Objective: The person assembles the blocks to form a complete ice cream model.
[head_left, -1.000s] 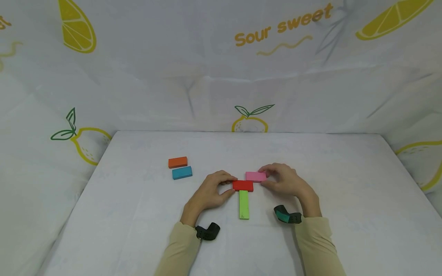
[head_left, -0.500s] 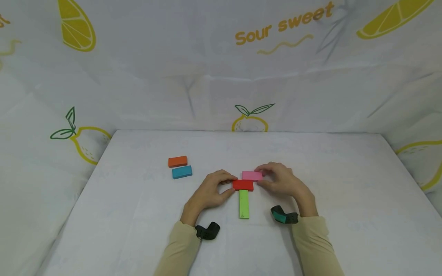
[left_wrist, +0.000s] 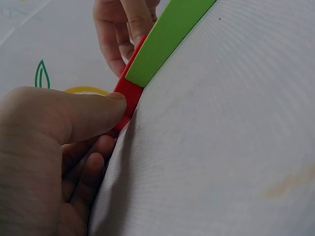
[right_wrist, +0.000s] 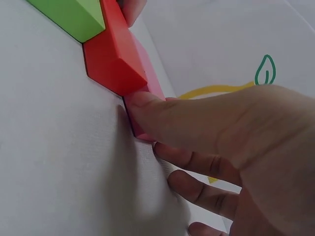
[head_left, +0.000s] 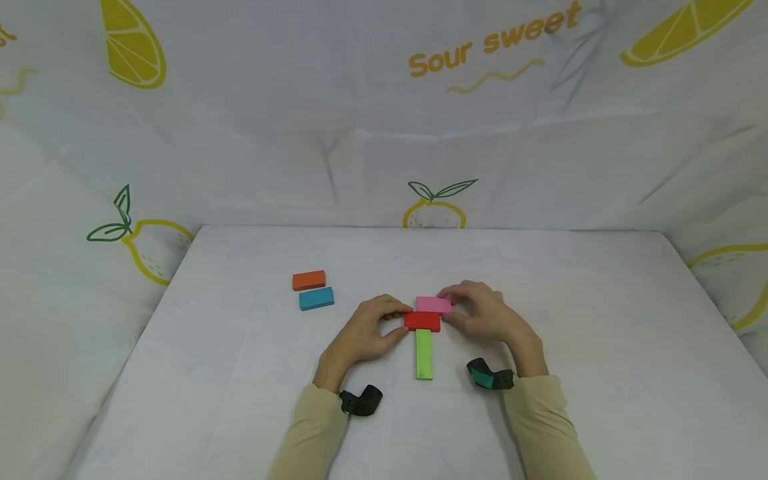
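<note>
On the white table a red block [head_left: 422, 321] lies crosswise at the far end of a green block [head_left: 424, 355], forming a T. My left hand [head_left: 367, 331] pinches the left end of the red block between thumb and fingers. Behind the red block lies a pink block [head_left: 433, 304], its right end sticking out past the red one. My right hand [head_left: 483, 312] pinches that right end, the thumb on the near side as the right wrist view shows. In the left wrist view the red block [left_wrist: 129, 96] hides the pink one.
An orange block [head_left: 309, 280] and a blue block [head_left: 316, 299] lie side by side at the left of the white table [head_left: 570, 300]. A lemon-print cloth [head_left: 360, 167] hangs behind the table and at its sides.
My right hand has slid the pink block to the left along the back of the red block. The left hand, the red block and the green block have stayed in place.
</note>
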The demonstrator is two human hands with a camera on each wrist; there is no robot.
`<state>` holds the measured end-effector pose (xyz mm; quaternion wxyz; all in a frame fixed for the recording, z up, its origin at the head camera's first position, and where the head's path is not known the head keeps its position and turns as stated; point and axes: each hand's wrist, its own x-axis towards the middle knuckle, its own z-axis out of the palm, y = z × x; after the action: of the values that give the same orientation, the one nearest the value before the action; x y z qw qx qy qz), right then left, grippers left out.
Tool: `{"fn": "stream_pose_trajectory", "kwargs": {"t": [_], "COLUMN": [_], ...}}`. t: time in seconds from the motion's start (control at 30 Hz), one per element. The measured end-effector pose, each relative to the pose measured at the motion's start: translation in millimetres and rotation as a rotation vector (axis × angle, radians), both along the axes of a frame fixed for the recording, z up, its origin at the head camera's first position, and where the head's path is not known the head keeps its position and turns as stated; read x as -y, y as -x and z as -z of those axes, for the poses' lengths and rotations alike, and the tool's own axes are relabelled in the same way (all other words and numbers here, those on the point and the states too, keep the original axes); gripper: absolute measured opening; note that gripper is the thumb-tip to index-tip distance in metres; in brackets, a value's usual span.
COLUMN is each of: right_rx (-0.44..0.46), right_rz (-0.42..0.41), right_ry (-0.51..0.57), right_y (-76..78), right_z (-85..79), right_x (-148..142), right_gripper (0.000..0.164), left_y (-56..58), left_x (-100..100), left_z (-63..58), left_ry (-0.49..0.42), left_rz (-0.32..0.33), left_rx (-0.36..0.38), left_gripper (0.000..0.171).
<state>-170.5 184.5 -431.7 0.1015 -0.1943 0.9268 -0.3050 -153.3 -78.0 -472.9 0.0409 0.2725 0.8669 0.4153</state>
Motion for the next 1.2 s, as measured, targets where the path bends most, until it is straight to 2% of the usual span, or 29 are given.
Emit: {"fn": "stream_pose_trajectory", "kwargs": {"t": [0.3,0.63,1.2], "right_rx": [-0.006,0.025,0.009], "right_rz": [0.043,0.028,0.03], "right_ry": [0.029,0.026,0.025], "right_y": [-3.5,-1.5,-1.8], "right_z": [-2.7,0.1,-0.6], "right_x": [-9,-9,-2], "right_gripper": [0.037,0.033,0.032], "left_y": [0.1,1.4,1.9], "left_x": [1,0,1], "left_z": [-0.4,0.0,0.5], "left_ry": [-0.011,-0.026,-0.039], "left_rz": [-0.002,-0.017,-0.01], "left_rx": [-0.021,-0.041,-0.045], "left_gripper": [0.036,0.024,0.025]}}
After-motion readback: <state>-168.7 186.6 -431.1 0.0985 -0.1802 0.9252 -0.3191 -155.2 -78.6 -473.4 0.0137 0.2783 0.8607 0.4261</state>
